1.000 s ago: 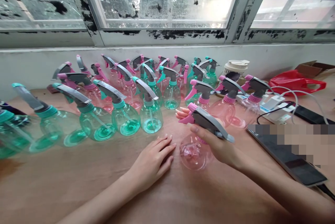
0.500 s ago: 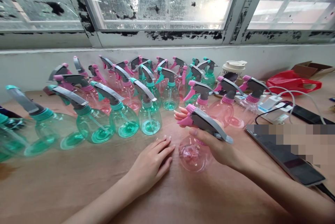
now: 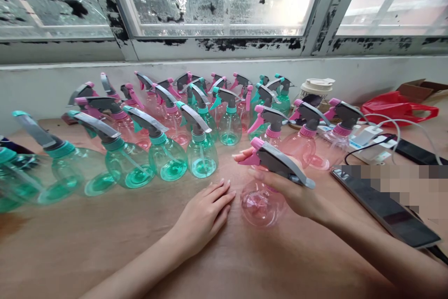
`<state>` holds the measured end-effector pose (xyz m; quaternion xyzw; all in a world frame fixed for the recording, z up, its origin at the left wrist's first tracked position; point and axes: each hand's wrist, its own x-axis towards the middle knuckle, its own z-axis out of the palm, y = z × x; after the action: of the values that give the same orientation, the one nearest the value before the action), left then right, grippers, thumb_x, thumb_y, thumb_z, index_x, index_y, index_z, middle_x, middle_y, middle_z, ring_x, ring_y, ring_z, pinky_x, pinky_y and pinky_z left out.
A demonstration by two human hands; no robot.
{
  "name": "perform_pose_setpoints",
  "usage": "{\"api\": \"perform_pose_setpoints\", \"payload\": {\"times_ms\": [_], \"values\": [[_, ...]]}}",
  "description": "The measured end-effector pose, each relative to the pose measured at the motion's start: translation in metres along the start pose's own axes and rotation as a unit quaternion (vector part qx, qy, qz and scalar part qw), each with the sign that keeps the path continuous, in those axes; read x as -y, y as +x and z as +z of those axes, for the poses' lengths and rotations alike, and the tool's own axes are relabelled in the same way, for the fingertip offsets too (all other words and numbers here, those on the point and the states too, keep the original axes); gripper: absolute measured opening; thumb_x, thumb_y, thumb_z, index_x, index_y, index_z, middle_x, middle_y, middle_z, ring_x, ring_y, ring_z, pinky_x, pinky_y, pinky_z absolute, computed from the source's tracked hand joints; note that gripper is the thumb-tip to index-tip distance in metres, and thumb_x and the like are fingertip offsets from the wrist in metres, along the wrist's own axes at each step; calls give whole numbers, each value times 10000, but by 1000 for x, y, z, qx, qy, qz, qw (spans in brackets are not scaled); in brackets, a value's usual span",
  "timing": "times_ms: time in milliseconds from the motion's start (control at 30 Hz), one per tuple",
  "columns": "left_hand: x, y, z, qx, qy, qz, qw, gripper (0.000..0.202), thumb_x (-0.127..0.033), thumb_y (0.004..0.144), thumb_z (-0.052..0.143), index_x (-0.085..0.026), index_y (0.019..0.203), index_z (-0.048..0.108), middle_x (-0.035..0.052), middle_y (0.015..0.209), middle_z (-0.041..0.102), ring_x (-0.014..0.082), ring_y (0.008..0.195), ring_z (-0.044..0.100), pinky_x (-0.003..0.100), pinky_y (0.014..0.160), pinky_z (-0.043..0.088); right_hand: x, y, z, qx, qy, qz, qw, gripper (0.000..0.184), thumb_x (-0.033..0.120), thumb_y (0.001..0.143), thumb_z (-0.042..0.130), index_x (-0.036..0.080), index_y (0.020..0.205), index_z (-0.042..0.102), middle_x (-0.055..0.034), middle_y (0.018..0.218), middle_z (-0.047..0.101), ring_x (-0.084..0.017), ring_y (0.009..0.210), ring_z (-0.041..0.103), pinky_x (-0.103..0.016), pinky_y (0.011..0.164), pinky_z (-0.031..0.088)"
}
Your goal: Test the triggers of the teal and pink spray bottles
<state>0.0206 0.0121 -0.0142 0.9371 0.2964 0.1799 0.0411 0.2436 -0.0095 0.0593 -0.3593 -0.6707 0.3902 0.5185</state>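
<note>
My right hand [image 3: 290, 194] grips a clear pink plastic spray bottle [image 3: 262, 204] around its grey-and-pink trigger head, with the bottle body tipped down near the tabletop. My left hand [image 3: 203, 217] lies flat on the wooden table, fingers slightly apart, holding nothing. Its fingertips are close to a clear teal spray bottle [image 3: 202, 159]. Rows of teal and pink spray bottles lie tilted or stand beyond both hands. A pink spray bottle [image 3: 300, 146] stands just behind my right hand.
A dark tablet or phone [image 3: 385, 208] lies at the table's right, partly pixelated. Behind it are a power strip [image 3: 367, 142] with white cables, a red plastic bag [image 3: 399, 107], a lidded cup [image 3: 317, 88] and a cardboard box [image 3: 418, 90]. A low white wall [image 3: 224, 68] and windows back the table.
The view has shifted slightly. My right hand and its pink bottle have barely moved, and my left hand stays flat in the same place.
</note>
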Motion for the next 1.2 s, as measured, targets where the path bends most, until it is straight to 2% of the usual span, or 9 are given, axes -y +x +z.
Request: {"api": "perform_pose_setpoints", "payload": {"times_ms": [167,267,400,500,567,633,733,900,1200], "values": [[0,0,0,-3,3,-2,1000,347,-195,991,437,-179,1293,607,99,1391,569,251,1314,502,456,1091,419,0,1,-1,-11,-41,-8,999,117,311,908,594,248,993,645,-20,955,676,-195,906,657,-326,800,542],[1,0,0,-7,-2,0,1000,348,-194,989,435,-180,1293,604,103,1392,567,256,1312,505,467,1082,427,-2,-1,-1,-28,-78,3,997,131,364,906,600,241,940,631,-10,873,642,-177,790,627,-307,701,518],[1,0,0,-8,-7,2,1000,346,-192,990,435,-180,1293,602,105,1395,564,256,1314,502,469,1081,428,-2,-3,-1,-35,-96,5,995,168,404,913,589,239,900,617,-2,821,620,-169,734,605,-305,655,496],[0,1,-1,-6,-6,3,1000,345,-187,992,433,-173,1291,604,109,1398,560,256,1319,497,464,1086,422,-1,-2,0,-43,-90,-1,995,157,388,907,600,234,878,606,-2,824,614,-174,762,617,-307,675,507],[0,1,-1,-5,-7,4,1000,344,-185,994,431,-166,1290,605,114,1398,560,257,1318,498,466,1087,420,0,-1,1,-41,-70,-10,997,120,351,903,607,231,909,611,-9,874,633,-182,829,639,-316,739,525],[0,1,-1,-5,-6,3,1000,344,-186,995,429,-165,1290,605,114,1396,562,257,1317,499,468,1084,422,0,-1,2,-33,-39,-23,998,131,301,901,607,231,1011,620,-25,985,666,-199,957,655,-341,853,531],[-1,0,-1,-4,1,4,1000,345,-187,997,426,-166,1292,603,112,1396,562,253,1318,497,469,1085,420,-2,-1,2,-20,-10,-32,999,296,244,899,599,240,1195,585,-47,1153,671,-228,1133,624,-402,995,492],[1,0,1,-7,9,8,1000,349,-184,994,428,-164,1298,598,116,1402,555,255,1314,503,474,1085,419,-4,-3,0,-24,-38,-20,999,299,230,901,584,252,1198,612,-45,1144,694,-253,1125,636,-447,984,510],[2,1,2,-6,11,15,1000,351,-179,992,433,-152,1301,596,124,1399,556,262,1319,496,480,1089,413,-3,-2,0,-26,-52,-37,998,288,217,890,587,230,1175,621,-44,1094,693,-226,1094,638,-407,972,507]]}}
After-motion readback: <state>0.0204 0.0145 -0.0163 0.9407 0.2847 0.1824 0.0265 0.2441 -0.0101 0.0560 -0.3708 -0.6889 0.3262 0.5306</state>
